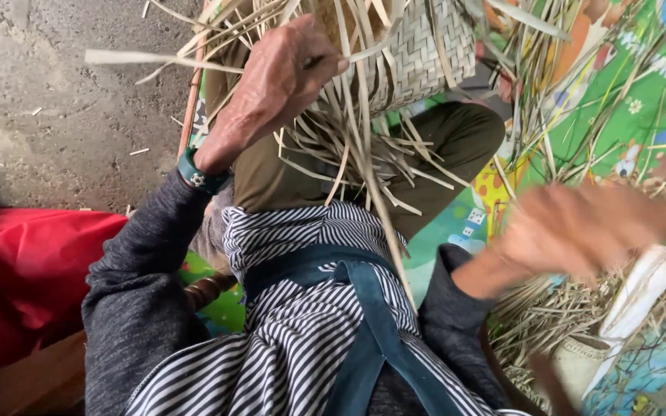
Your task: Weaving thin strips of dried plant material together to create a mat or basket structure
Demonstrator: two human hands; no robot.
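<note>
Home weaving spot: concrete floor (48,92), play mat (618,115), loose straw strips (549,316).

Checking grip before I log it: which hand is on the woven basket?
The left hand, with the teal wristband, grips the woven basket among its loose strips. The blurred right hand is apart, over the straw pile.

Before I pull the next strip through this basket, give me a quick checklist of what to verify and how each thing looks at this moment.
1. Left hand steadying the woven basket: ok, it grips the loose strips at the basket's edge.
2. Right hand settled: not ok, it is motion-blurred over the strip pile.
3. Right hand holding a strip: cannot tell, blur hides the fingers.
4. Spare strips in reach: ok, a pile of dry strips lies just under the right hand.
5. Loose ends untangled: not ok, they cross each other over the lap.
6. Basket weave tight: ok on the visible side.
</note>
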